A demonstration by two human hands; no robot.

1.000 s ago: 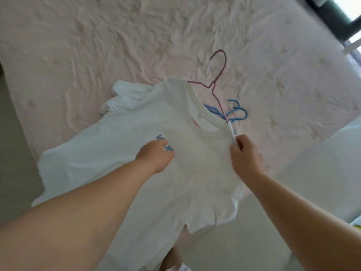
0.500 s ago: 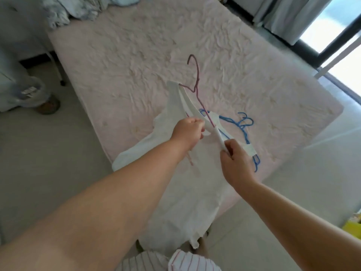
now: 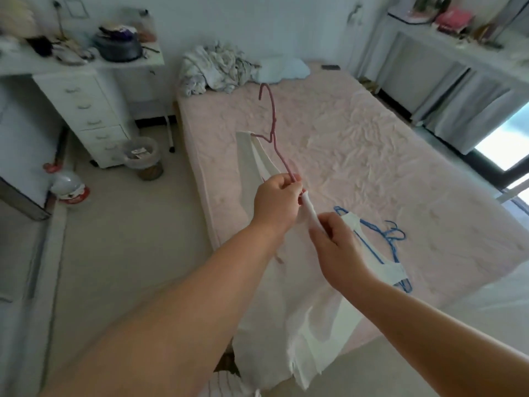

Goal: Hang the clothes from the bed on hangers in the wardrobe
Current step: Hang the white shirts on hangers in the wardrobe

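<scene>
White cotton T-shirt (image 3: pixel 300 325): hanging off the near edge of the pink quilted bed (image 3: pixel 357 156), threaded on the pink wire hanger (image 3: pixel 272 130).
Left hand (image 3: pixel 276 202): grip pinching hanger arm and collar together.
Right hand (image 3: pixel 335 242): grip clenching the shoulder fabric.
Doing it well: probably easing cloth over the wire end, not tugging.
Blue wire hangers (image 3: pixel 383 239): lying spare on the bed.

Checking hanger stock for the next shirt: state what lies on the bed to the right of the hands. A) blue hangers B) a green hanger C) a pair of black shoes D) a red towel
A: blue hangers lie on the pink bed, partly under the white shirt, beside the right hand.
</scene>
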